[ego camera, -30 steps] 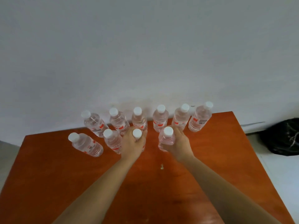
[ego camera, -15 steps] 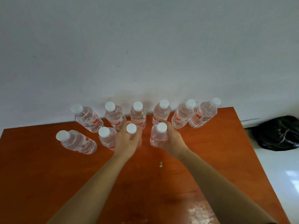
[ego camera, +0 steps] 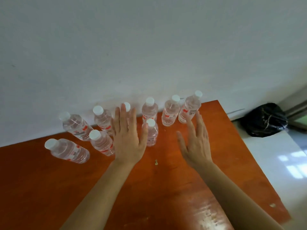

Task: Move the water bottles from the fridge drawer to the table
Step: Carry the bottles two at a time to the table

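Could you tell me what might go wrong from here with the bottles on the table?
The left hand hovers open with its thumb right beside the front bottle; a careless move could tip it into its neighbours. The right hand has fingertips close to the rightmost bottle, which stands near the table corner and might roll off.

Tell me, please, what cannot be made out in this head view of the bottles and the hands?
- Head view, left hand: it covers the body of one back-row bottle; only the cap shows. Anything behind the palm is hidden.
- Head view, labels: print too small and blurred to read.
- Head view, table: cut off by the left and bottom frame edges.
- Head view, fridge drawer: not in frame.
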The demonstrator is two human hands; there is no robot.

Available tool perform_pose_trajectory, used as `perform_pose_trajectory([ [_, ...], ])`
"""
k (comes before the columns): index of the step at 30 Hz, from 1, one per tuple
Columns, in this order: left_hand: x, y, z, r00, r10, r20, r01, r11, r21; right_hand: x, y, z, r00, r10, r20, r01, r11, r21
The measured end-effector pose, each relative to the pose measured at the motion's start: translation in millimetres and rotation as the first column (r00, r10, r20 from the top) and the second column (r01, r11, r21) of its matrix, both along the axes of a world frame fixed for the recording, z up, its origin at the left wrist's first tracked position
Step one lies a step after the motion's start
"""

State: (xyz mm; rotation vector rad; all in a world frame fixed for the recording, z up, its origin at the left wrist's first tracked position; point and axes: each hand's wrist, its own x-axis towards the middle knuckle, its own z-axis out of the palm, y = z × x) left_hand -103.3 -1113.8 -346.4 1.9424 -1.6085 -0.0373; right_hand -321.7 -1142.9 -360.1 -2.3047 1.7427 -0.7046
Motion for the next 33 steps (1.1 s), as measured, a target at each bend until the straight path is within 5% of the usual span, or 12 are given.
perform_pose_trajectory([
  [5,-60,3,24,0.989,-0.139,0.057,0.137,0.99,0.036,-67,28,30,0.969,-0.217,-0.118,0.205,0.973,-0.106],
  [15,-294,64,118,0.851,-0.502,0.156,0.519,0.849,-0.102,-289,166,101,0.828,-0.56,-0.008,0.535,0.795,-0.285],
  [24,-593,245,133,0.541,-0.81,0.225,0.839,0.54,-0.074,-540,430,110,0.528,-0.849,0.04,0.811,0.489,-0.321],
  [33,-809,372,129,0.151,-0.954,0.257,0.989,0.148,-0.031,-695,605,99,0.173,-0.983,0.053,0.958,0.156,-0.24],
])
